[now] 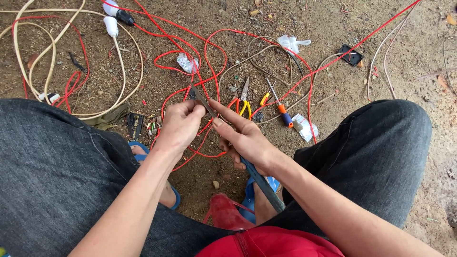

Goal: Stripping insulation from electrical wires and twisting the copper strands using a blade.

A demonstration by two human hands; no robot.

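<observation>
**sparky_dave:** Red wire is the main thing, it loops all over the dirt ground and one strand comes right up between both hands, in front of the knees. Left hand is closed, fingers pinched around the wire and the front end of a long dark tool. Right hand is wrapped around that same tool further back, index finger stretched out along it toward the left hand. Handle end pokes out behind the wrist, down over the foot.

**mudfoot:** Is the tool a knife? Or a file?

**sparky_dave:** Can't tell honestly. Thin, dark, flat-ish, and the tip is right at the left thumb. Whether it's actually biting into the wire, can't see.

**mudfoot:** What else is lying around?

**sparky_dave:** Just past the hands there's yellow-handled pliers, scissors touching them, and a screwdriver with an orange and blue handle just to the right. Clear plastic packet beside the screwdriver, another one further up among the red loops. Cream cable curls around at the upper left with white plugs near the top edge. Small black plate sits well off to the upper right.

**mudfoot:** And the person?

**sparky_dave:** Squatting, dark jeans, blue sandals on the dirt, something red at the bottom edge.
</observation>
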